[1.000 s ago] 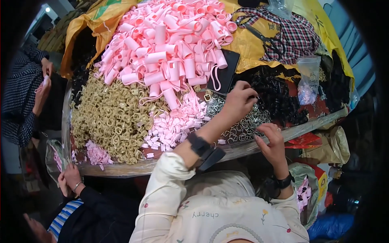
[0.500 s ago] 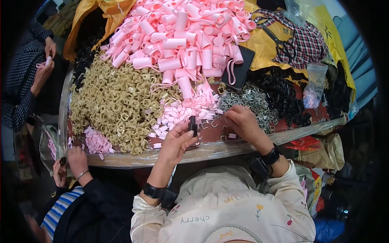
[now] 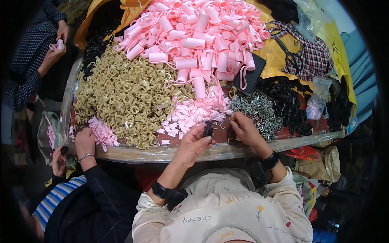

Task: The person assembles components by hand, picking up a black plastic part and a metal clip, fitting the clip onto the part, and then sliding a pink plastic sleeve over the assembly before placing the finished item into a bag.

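My left hand [image 3: 192, 143] pinches a small black plastic part [image 3: 208, 129] upright between thumb and fingers, above the near edge of the table. To its right, my right hand [image 3: 248, 130] is closed, fingertips pressed together beside a heap of silver metal rings [image 3: 259, 109]. Whatever those fingertips hold, if anything, is too small to make out. Just beyond my hands lie small pink pieces [image 3: 188, 115]. Behind them rises a large pile of pink cylindrical holders with straps [image 3: 198, 42].
Brass-coloured fittings [image 3: 121, 97] form a big heap on the left. Black plastic parts [image 3: 289, 109], a clear bag [image 3: 320, 95], a dark phone-like slab [image 3: 251, 77] and scissors [image 3: 289, 56] lie rightward. Two other people work at the left; one reaches toward pink pieces [image 3: 103, 131].
The view has shifted, so the table sits further right. My right hand has drawn back toward me and closer to my left hand, which still holds the black part.
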A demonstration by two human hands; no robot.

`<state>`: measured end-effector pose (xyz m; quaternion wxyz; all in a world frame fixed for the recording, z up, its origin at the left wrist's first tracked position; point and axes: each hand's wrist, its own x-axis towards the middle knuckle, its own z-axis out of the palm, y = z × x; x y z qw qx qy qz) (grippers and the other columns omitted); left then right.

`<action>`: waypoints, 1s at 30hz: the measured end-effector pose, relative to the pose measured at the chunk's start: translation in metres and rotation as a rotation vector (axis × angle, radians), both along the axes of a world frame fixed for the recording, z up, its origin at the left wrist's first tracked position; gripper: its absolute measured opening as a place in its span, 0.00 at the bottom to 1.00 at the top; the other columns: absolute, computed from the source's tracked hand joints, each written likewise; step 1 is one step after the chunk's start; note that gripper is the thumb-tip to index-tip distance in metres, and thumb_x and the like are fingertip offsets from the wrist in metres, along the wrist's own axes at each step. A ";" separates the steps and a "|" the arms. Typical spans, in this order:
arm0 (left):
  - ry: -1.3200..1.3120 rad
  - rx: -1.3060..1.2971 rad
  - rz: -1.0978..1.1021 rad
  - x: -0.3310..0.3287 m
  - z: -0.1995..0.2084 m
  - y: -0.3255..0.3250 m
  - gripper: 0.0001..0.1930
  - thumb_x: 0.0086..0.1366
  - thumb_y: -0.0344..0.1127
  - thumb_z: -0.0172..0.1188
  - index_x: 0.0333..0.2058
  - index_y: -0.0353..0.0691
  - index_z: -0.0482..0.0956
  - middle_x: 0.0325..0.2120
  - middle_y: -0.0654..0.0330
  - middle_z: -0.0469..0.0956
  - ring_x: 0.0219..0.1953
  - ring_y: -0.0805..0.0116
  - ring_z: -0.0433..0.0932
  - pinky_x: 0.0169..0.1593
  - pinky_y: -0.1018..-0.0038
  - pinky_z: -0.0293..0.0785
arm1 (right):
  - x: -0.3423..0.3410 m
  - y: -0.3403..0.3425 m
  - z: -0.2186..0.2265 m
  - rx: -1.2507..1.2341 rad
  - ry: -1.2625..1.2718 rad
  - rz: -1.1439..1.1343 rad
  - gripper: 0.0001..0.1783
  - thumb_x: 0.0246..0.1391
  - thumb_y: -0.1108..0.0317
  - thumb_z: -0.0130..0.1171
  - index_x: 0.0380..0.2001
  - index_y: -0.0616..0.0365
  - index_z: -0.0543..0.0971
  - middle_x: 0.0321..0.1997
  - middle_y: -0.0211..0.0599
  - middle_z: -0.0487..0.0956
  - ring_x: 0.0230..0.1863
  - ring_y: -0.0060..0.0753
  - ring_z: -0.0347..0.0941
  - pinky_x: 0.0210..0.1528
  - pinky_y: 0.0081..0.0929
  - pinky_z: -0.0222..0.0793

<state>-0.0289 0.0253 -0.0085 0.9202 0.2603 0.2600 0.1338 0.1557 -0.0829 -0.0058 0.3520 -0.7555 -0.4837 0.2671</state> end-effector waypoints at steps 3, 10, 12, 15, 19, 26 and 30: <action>0.027 0.436 -0.030 0.014 -0.008 -0.008 0.14 0.52 0.27 0.57 0.39 0.36 0.68 0.26 0.63 0.72 0.26 0.76 0.71 0.28 0.83 0.69 | -0.009 -0.006 0.017 -0.018 0.529 -0.019 0.04 0.50 0.70 0.48 0.28 0.58 0.66 0.21 0.25 0.66 0.19 0.15 0.61 0.19 0.12 0.55; 0.127 0.782 -0.097 0.035 -0.002 -0.020 0.07 0.52 0.31 0.58 0.30 0.37 0.72 0.22 0.66 0.71 0.24 0.81 0.68 0.28 0.86 0.65 | -0.020 -0.011 0.015 0.157 1.157 0.006 0.06 0.51 0.69 0.49 0.31 0.57 0.66 0.23 0.23 0.66 0.20 0.11 0.60 0.20 0.08 0.53; 0.152 0.830 -0.115 0.039 -0.002 -0.021 0.06 0.52 0.31 0.58 0.29 0.38 0.72 0.22 0.66 0.72 0.25 0.81 0.68 0.30 0.85 0.65 | -0.020 -0.011 0.011 0.191 1.185 -0.021 0.06 0.51 0.68 0.49 0.32 0.57 0.66 0.24 0.24 0.67 0.21 0.13 0.60 0.20 0.09 0.54; 0.150 0.732 -0.095 0.044 0.000 -0.023 0.05 0.53 0.30 0.57 0.29 0.38 0.72 0.21 0.66 0.72 0.23 0.81 0.68 0.28 0.85 0.64 | -0.020 -0.013 0.008 0.233 1.165 -0.044 0.07 0.52 0.69 0.48 0.33 0.58 0.66 0.25 0.25 0.68 0.21 0.14 0.62 0.21 0.11 0.56; 0.135 0.505 -0.088 0.048 -0.001 -0.019 0.04 0.55 0.31 0.55 0.28 0.38 0.72 0.20 0.66 0.72 0.22 0.81 0.68 0.26 0.86 0.63 | -0.020 -0.016 0.009 0.261 0.944 -0.036 0.06 0.51 0.70 0.48 0.33 0.59 0.67 0.25 0.27 0.70 0.22 0.16 0.65 0.23 0.14 0.60; 0.111 0.299 -0.099 0.046 0.004 -0.021 0.04 0.55 0.32 0.54 0.28 0.38 0.72 0.19 0.67 0.72 0.22 0.81 0.68 0.24 0.86 0.62 | -0.025 -0.020 0.028 0.218 0.100 0.023 0.05 0.47 0.74 0.52 0.29 0.63 0.70 0.23 0.34 0.72 0.22 0.20 0.69 0.23 0.17 0.62; 0.085 0.238 -0.128 0.042 0.002 -0.022 0.05 0.55 0.32 0.54 0.29 0.37 0.71 0.20 0.64 0.72 0.21 0.79 0.68 0.23 0.86 0.62 | -0.033 -0.023 0.026 0.312 -0.031 0.010 0.05 0.46 0.74 0.53 0.28 0.64 0.70 0.23 0.38 0.71 0.23 0.25 0.70 0.23 0.18 0.63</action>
